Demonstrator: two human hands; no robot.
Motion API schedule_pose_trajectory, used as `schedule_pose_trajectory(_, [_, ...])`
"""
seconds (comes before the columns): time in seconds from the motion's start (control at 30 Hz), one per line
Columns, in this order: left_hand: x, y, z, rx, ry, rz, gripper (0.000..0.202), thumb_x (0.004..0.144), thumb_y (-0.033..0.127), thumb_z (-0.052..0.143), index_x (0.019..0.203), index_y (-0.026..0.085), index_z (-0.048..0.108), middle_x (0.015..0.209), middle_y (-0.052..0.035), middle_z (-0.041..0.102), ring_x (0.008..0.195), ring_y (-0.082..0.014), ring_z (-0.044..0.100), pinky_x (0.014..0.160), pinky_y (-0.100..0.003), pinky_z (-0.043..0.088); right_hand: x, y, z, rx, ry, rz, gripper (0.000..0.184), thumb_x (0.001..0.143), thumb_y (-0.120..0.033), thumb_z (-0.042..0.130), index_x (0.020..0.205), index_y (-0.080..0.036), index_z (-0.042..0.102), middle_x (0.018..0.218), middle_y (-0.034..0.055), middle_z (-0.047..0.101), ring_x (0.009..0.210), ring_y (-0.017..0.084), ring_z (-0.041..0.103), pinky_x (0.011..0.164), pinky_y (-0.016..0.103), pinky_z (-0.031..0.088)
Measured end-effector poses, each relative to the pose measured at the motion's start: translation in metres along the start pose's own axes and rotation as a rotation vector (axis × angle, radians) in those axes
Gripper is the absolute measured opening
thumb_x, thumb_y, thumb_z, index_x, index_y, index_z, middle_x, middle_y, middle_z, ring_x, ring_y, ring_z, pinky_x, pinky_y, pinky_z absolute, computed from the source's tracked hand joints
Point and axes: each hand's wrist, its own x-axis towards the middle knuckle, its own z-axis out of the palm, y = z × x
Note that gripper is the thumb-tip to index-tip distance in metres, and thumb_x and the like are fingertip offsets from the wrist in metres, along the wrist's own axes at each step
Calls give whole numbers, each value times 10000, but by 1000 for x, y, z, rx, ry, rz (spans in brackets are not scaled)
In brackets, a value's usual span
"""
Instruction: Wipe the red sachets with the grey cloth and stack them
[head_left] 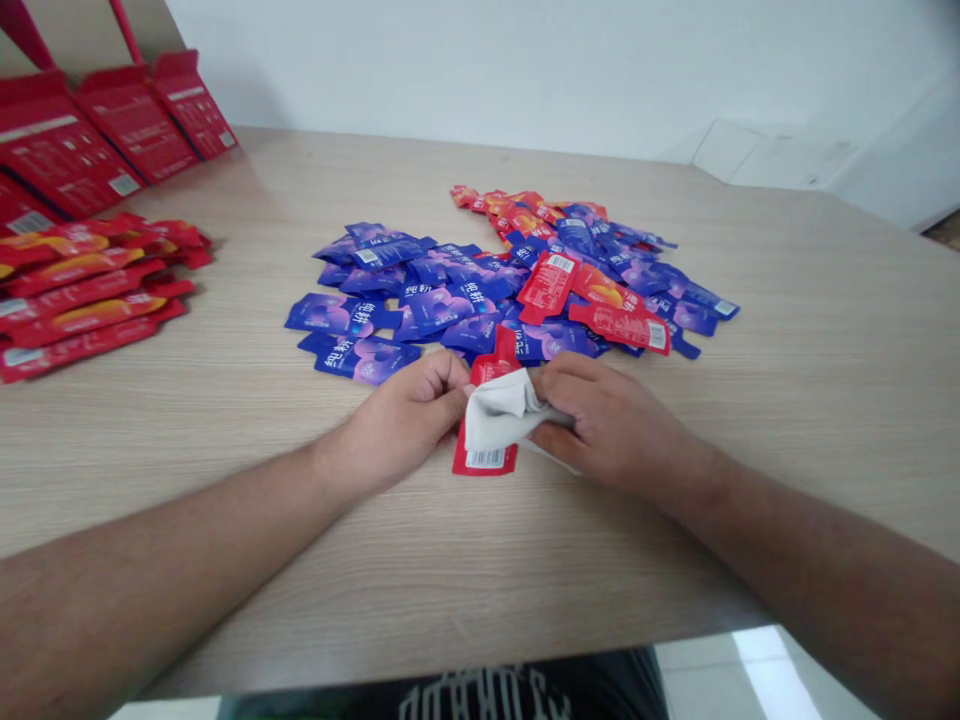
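A red pouch (485, 461) with a barcode at its lower end is held near the front of the table, its narrow spout end pointing away from me. My left hand (420, 405) pinches its left edge. My right hand (600, 415) is closed on a folded white cloth (495, 412), which lies across the pouch's middle and hides part of it. Just beyond my hands spreads a loose pile of purple-blue pouches (450, 300), with several red pouches (551, 285) lying on and among them.
At the left, red pouches (90, 290) are stacked in rows. Behind them stand red printed boxes (135, 120) with raised flaps. A white wall (525, 80) borders the wooden table (360, 580) at the back, and its front edge runs just before my lap.
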Motion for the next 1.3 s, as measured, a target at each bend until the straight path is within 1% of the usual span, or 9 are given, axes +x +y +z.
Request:
schedule_pose_trajectory(0.07, [0, 0, 0, -1, 5, -9, 231, 957, 365, 680, 851, 205, 551, 729, 17, 591, 594, -111, 511, 541, -230, 384, 0, 0, 0, -19, 12, 22, 148, 994, -311, 680, 1046, -173, 673, 1005, 85, 693, 936, 248, 653, 823, 356, 512])
schedule_pose_trajectory(0.17, [-1, 0, 0, -1, 14, -20, 234, 976, 382, 652, 864, 210, 540, 768, 1, 623, 627, -127, 553, 547, -238, 393, 0, 2, 0, -61, 81, 63, 146, 985, -319, 687, 967, -178, 656, 956, 86, 683, 916, 257, 645, 804, 363, 507])
schedule_pose_trajectory(0.33, [-1, -1, -1, 23, 0, 10, 231, 969, 367, 674, 858, 205, 554, 756, 7, 609, 626, -117, 546, 571, -236, 415, 0, 1, 1, 1, -9, 11, 144, 999, -307, 675, 1061, -177, 671, 1023, 81, 688, 957, 243, 654, 840, 350, 510])
schedule_pose_trajectory(0.5, [0, -2, -1, -3, 11, -5, 231, 973, 384, 654, 869, 205, 549, 794, -14, 641, 655, -136, 586, 560, -241, 410, 1, 4, 1, -63, 82, 68, 146, 990, -319, 686, 963, -180, 649, 943, 79, 674, 905, 251, 640, 793, 354, 496])
schedule_pose_trajectory(0.67, [-1, -2, -1, 55, 17, 24, 216, 969, 357, 662, 852, 203, 566, 754, 3, 606, 630, -120, 542, 572, -240, 409, 0, 2, 0, -13, 10, 3, 122, 997, -298, 670, 1041, -185, 658, 999, 80, 682, 915, 239, 641, 809, 351, 500])
schedule_pose_trajectory(0.83, [-1, -3, -1, 6, 14, 3, 228, 978, 382, 651, 868, 211, 548, 781, 0, 618, 640, -128, 557, 556, -241, 396, 1, 4, 0, -76, 91, 84, 151, 983, -319, 682, 939, -184, 633, 934, 81, 669, 890, 252, 634, 772, 357, 486])
schedule_pose_trajectory(1.0, [0, -1, 0, 7, -4, -2, 242, 965, 383, 675, 853, 207, 553, 728, 19, 573, 589, -108, 500, 538, -232, 380, 0, 3, 0, -23, 17, 23, 142, 997, -320, 675, 1032, -183, 664, 1002, 78, 680, 912, 239, 639, 805, 348, 492])
schedule_pose_trajectory(1.17, [-1, -1, 0, -7, 14, -13, 239, 965, 395, 662, 862, 213, 547, 745, 11, 593, 603, -120, 514, 534, -238, 388, 1, 3, -1, -82, 83, 91, 153, 984, -320, 682, 937, -181, 639, 937, 80, 668, 870, 247, 631, 761, 355, 484])
schedule_pose_trajectory(1.3, [0, 0, 0, 22, 10, 2, 230, 949, 369, 686, 843, 204, 565, 738, 11, 598, 601, -112, 510, 544, -233, 394, 0, -1, -2, -4, -19, 2, 128, 995, -303, 674, 1032, -181, 666, 1004, 82, 680, 919, 238, 645, 811, 353, 506])
